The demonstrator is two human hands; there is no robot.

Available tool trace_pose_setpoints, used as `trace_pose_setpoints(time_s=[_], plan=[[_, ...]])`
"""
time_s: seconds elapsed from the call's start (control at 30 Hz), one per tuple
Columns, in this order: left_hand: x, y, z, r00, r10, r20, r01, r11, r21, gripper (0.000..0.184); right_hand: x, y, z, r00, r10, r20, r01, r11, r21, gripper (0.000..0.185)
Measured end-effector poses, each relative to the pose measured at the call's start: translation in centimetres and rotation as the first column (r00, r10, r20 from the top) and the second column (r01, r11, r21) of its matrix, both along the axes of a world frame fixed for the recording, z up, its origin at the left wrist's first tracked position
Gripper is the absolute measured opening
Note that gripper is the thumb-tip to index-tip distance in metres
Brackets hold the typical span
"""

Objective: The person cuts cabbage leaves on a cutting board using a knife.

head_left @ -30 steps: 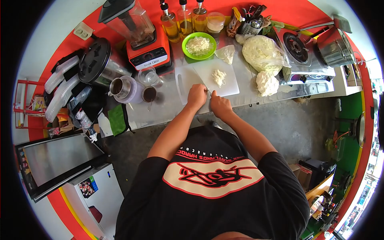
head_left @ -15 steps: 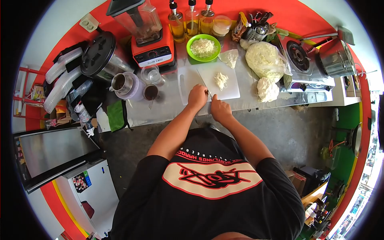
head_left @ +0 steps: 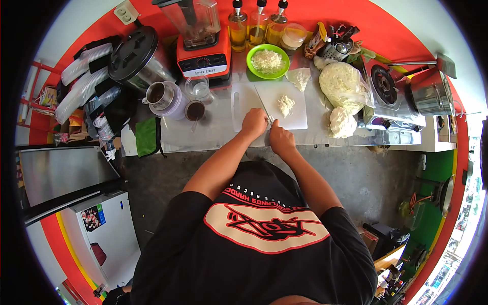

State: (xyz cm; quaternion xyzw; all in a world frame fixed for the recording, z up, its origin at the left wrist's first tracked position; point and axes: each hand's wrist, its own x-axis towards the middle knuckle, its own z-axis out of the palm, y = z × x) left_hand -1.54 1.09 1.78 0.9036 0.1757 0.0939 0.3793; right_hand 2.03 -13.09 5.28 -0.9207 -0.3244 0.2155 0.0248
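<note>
A knife (head_left: 263, 104) slants over the white cutting board (head_left: 244, 104), its blade pointing away from me. My right hand (head_left: 282, 139) is closed at the near end of the knife, by the board's front edge. Beside the blade, my left hand (head_left: 254, 122) is curled, and whatever its fingers hold is hidden. A small heap of shredded cabbage (head_left: 286, 105) lies on the right half of the board. Behind the board, more pale shreds (head_left: 268, 61) fill a green bowl (head_left: 284, 72).
Right of the board sit a large bag of shredded cabbage (head_left: 341, 84), a smaller pale bundle (head_left: 342, 122) and a gas stove (head_left: 384, 87). A red blender (head_left: 203, 57), oil bottles (head_left: 257, 28) and a cup of dark liquid (head_left: 194, 110) stand left and behind.
The whole view has shifted slightly, so the counter appears a little further right. Both hands and the knife keep nearly the same place at the board's front edge.
</note>
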Motion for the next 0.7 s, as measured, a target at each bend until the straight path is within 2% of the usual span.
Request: trace_pose_setpoints(time_s=[0.07,0.13,0.27,0.33,0.57,0.7], plan=[[-0.1,0.1,-0.1,0.999,-0.034,0.026,0.033,0.999,0.031,0.005,-0.3,0.1,0.4,1.000,-0.002,0.006,0.002,1.000,-0.001,0.020],[0.1,0.2,0.1,0.996,-0.042,-0.082,0.043,0.999,0.017,0.004,-0.6,0.1,0.2,1.000,-0.004,0.017,0.004,1.000,-0.001,0.020],[0.4,0.3,0.2,0.999,-0.016,-0.051,0.015,1.000,-0.012,0.003,-0.5,0.3,-0.5,0.999,-0.022,0.024,0.023,1.000,-0.011,0.018],[0.5,0.6,0.7,0.989,-0.059,-0.137,0.056,0.998,-0.026,0.006,-0.2,0.5,0.0,1.000,-0.023,0.009,0.023,1.000,0.004,0.018],[0.3,0.8,0.0,0.998,-0.022,-0.062,0.019,0.998,-0.057,0.008,-0.9,0.2,-0.2,1.000,-0.017,0.023,0.017,1.000,-0.002,0.017],[0.4,1.5,-0.1,0.994,-0.033,-0.106,0.027,0.998,-0.060,0.008,0.1,0.7,0.0,0.999,0.023,0.034,-0.023,1.000,0.000,0.018]])
